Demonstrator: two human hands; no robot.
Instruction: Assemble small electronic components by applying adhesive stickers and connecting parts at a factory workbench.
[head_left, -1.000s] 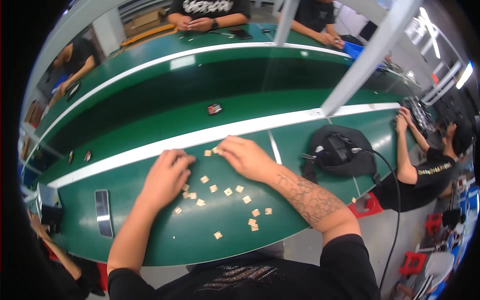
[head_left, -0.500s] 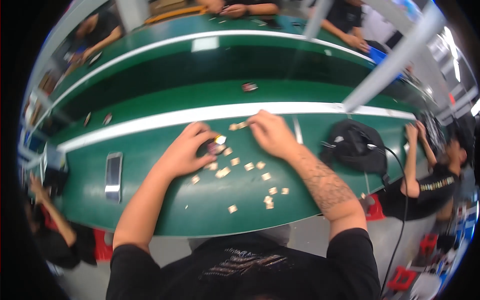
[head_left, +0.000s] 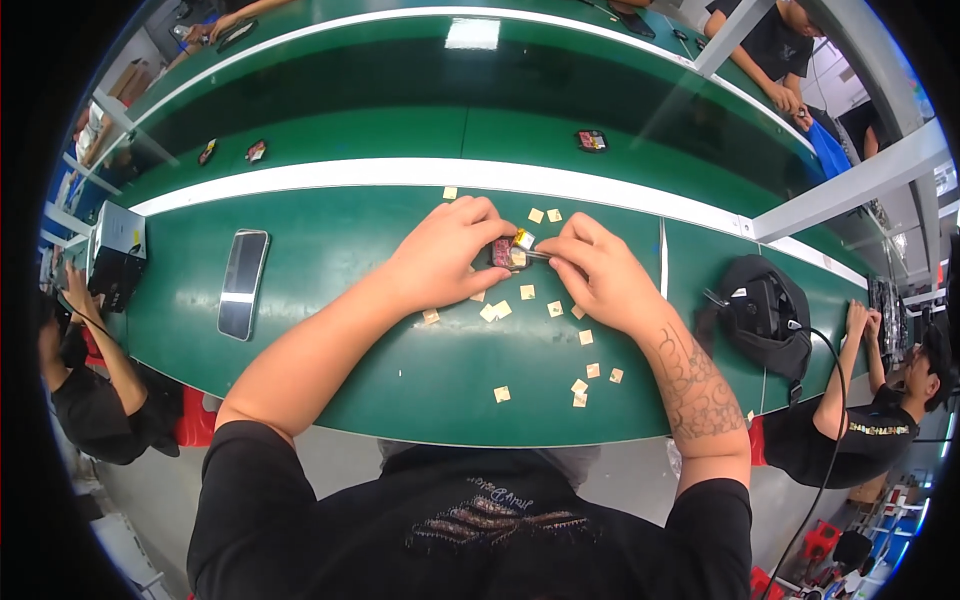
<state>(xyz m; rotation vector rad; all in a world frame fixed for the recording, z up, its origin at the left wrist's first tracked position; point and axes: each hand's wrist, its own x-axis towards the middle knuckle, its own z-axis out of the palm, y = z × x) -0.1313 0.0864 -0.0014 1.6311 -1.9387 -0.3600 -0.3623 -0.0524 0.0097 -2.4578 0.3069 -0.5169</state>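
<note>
My left hand (head_left: 452, 250) is closed round a small black-cased device (head_left: 501, 254) with a reddish circuit board inside. A small silver and yellow battery (head_left: 525, 239) sticks up at its far right side. Between the thumb and fingers of my right hand (head_left: 592, 268) is a slim metal tool, apparently tweezers (head_left: 540, 255). Its tip reaches into the device, next to a pale beige piece there. Several beige square pieces (head_left: 503, 309) lie scattered on the green table around and below my hands.
A phone (head_left: 243, 285) lies on the table (head_left: 340, 400) at left, a black bag (head_left: 765, 315) with a cable at right. Beyond a white rail (head_left: 330, 177), more small devices (head_left: 591, 140) rest on a green surface. Other people sit at both sides and across; a grey post (head_left: 850, 185) slants at right.
My right hand has come from the beige pieces at the table's far side to the device in my left hand, bringing the tool tip against it. The whole view has shifted.
</note>
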